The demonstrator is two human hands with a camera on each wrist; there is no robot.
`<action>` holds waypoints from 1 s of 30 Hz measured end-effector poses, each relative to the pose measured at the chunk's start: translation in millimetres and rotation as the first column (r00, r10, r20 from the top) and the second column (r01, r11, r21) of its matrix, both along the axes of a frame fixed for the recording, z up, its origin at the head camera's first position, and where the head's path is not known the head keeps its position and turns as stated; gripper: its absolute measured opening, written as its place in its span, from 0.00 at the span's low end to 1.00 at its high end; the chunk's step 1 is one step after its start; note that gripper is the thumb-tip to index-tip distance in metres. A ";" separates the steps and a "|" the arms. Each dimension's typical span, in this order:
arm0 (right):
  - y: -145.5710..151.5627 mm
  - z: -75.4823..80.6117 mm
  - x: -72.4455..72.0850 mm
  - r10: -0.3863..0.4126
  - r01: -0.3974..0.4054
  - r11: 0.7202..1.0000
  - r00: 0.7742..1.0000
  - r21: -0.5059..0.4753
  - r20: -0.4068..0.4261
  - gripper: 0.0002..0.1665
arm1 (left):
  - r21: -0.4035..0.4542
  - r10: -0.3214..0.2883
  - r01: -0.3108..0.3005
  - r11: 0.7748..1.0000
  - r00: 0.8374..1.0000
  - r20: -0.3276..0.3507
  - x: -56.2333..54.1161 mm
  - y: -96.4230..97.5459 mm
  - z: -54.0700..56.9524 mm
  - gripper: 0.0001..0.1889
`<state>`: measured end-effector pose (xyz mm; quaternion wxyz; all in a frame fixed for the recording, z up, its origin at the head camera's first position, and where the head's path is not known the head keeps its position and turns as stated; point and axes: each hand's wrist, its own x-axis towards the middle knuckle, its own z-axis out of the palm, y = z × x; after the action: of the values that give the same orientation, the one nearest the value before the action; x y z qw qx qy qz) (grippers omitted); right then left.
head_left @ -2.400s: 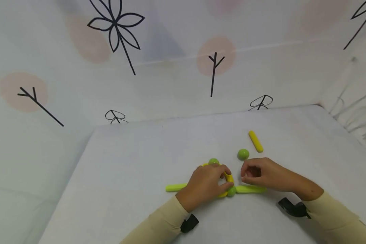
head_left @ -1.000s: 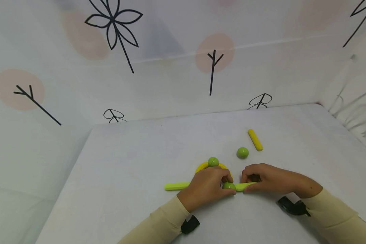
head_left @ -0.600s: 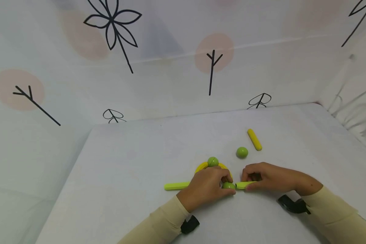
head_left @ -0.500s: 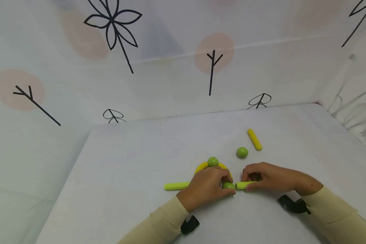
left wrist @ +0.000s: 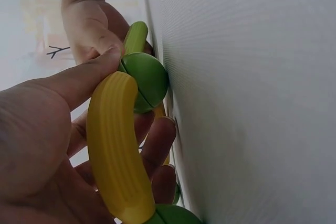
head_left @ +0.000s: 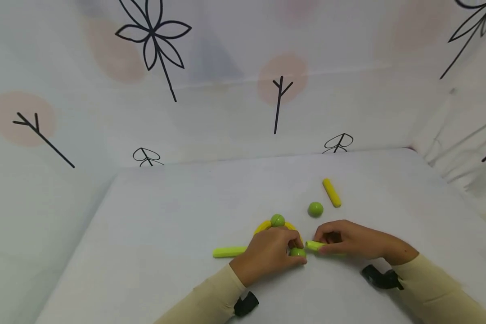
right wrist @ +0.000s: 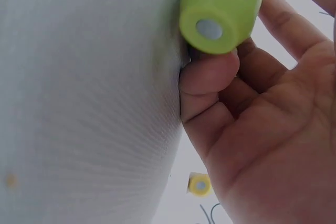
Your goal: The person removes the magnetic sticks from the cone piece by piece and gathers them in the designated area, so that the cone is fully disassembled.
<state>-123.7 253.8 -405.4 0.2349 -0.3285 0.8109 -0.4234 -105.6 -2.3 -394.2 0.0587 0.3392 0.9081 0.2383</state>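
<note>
In the head view my left hand [head_left: 265, 253] grips a green ball [head_left: 298, 253] at the right side of a ring of curved yellow rods [head_left: 261, 227], covering much of the ring. The left wrist view shows a ribbed curved yellow rod [left wrist: 115, 145] against that ball [left wrist: 149, 77], under my thumb. Another green ball [head_left: 277, 220] tops the ring. A light green rod [head_left: 228, 252] extends from the ring's left. My right hand [head_left: 350, 240] pinches a second light green rod [head_left: 313, 245], a small gap from the gripped ball. Its end bears a grey disc [right wrist: 209, 29].
Beyond my right hand, a loose green ball [head_left: 316, 209] and a straight yellow rod [head_left: 332, 192] lie on the white table [head_left: 178, 202]. Printed fabric walls [head_left: 222, 121] rise behind and beside the table. Each wrist carries a black camera mount [head_left: 382, 278].
My right hand has taken hold of the right light green rod. The rod touched the gripped ball a second ago and now stands apart from it, angled. The head view has shifted slightly.
</note>
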 end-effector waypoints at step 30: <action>46.4 20.3 -78.1 -0.506 0.621 0.665 0.783 0.414 -0.362 0.26 | -0.027 -0.014 0.013 1.000 0.999 -0.034 0.2 -4.8 -1.7 0.12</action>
<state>-201.8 300.2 -385.1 0.0806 -0.0290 0.9749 -0.2053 -105.4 -7.0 -395.9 0.0494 0.3486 0.9098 0.2198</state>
